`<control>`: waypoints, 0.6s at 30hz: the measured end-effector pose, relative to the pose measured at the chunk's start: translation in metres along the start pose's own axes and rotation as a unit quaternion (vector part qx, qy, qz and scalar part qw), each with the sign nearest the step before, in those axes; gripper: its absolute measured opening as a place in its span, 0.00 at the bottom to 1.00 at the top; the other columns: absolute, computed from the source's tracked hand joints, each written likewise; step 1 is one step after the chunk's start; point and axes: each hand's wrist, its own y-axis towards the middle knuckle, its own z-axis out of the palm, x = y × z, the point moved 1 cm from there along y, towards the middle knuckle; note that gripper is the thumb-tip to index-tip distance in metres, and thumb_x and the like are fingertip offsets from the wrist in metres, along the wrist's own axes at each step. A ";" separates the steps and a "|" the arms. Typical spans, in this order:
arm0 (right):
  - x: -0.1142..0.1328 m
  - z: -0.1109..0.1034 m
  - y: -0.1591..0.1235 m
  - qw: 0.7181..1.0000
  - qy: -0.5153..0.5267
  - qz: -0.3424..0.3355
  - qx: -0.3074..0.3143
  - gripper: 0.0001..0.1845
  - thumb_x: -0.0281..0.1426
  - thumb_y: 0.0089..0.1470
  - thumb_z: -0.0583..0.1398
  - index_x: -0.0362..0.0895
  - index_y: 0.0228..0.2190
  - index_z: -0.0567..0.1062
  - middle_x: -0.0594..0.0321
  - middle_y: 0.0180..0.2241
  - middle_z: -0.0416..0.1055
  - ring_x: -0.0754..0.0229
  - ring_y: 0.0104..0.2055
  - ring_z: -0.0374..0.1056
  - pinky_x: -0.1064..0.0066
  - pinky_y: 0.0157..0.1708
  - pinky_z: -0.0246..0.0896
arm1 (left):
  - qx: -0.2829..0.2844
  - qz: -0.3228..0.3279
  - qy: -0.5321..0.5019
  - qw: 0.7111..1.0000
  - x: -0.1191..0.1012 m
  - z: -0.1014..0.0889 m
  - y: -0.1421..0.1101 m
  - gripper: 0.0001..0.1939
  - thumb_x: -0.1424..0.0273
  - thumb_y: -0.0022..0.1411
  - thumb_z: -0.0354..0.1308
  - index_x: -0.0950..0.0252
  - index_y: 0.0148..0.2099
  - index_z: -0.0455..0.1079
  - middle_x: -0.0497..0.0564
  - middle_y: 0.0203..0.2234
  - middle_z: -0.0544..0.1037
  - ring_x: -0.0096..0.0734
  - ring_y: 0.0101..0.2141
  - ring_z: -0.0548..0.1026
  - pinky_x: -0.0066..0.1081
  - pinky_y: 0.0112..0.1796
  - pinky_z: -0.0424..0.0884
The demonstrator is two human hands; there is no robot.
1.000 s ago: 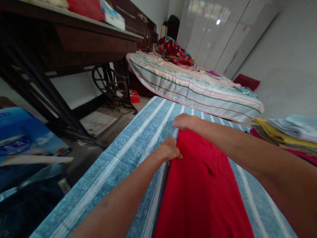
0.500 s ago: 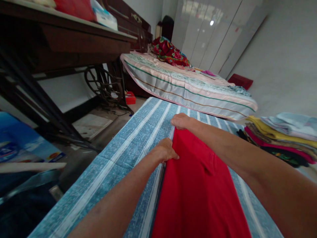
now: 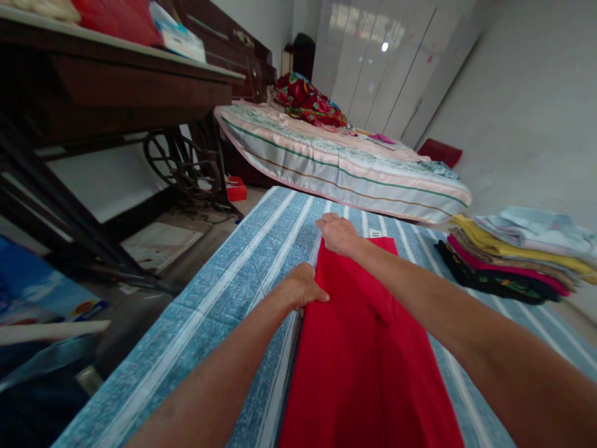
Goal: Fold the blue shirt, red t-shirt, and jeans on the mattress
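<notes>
A red garment (image 3: 345, 361), folded long and narrow, lies on the blue-and-white striped cloth (image 3: 224, 305). My left hand (image 3: 302, 287) pinches its left edge, thumb on top of the fabric. Farther up that edge, my right hand (image 3: 336, 234) is closed on the far left corner. Just beyond the garment's far edge a small white label (image 3: 374, 234) shows. A loose fold runs down the fabric under my right forearm. What kind of garment it is, I cannot make out.
A stack of folded clothes (image 3: 517, 255) sits on the right. Beyond the striped surface stands a bed (image 3: 345, 162) with a floral quilt (image 3: 310, 102). A treadle sewing table (image 3: 140, 87) is at the left, above a blue box (image 3: 41, 286) and dark fabric.
The far right corner of the red garment now lies spread out, with the label showing. My right hand has shifted slightly and its fingers have lifted a little. The view has turned slightly right.
</notes>
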 end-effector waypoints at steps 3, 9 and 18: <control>0.007 0.011 -0.020 0.997 0.047 0.048 -0.025 0.18 0.34 0.60 0.50 0.40 0.49 0.66 0.51 0.50 0.63 0.52 0.52 0.57 0.63 0.49 0.56 | -0.004 0.007 -0.019 1.000 0.001 0.001 0.000 0.10 0.68 0.44 0.62 0.67 0.25 0.65 0.41 0.10 0.62 0.24 0.13 0.62 0.24 0.15 0.57; 0.008 0.046 -0.033 0.961 0.226 0.158 -0.036 0.29 0.43 0.63 0.44 0.36 0.57 0.58 0.46 0.55 0.58 0.51 0.57 0.53 0.61 0.53 0.51 | 0.038 0.009 -0.113 0.993 0.012 0.003 -0.012 0.14 0.60 0.48 0.56 0.67 0.25 0.65 0.43 0.10 0.64 0.22 0.10 0.59 0.23 0.12 0.52; 0.006 0.040 -0.031 0.945 0.274 0.157 -0.083 0.24 0.43 0.63 0.47 0.38 0.47 0.69 0.49 0.48 0.66 0.53 0.52 0.59 0.64 0.50 0.53 | 0.110 -0.007 -0.173 0.979 0.030 0.019 -0.075 0.22 0.54 0.42 0.56 0.70 0.32 0.70 0.49 0.17 0.72 0.21 0.13 0.60 0.21 0.11 0.50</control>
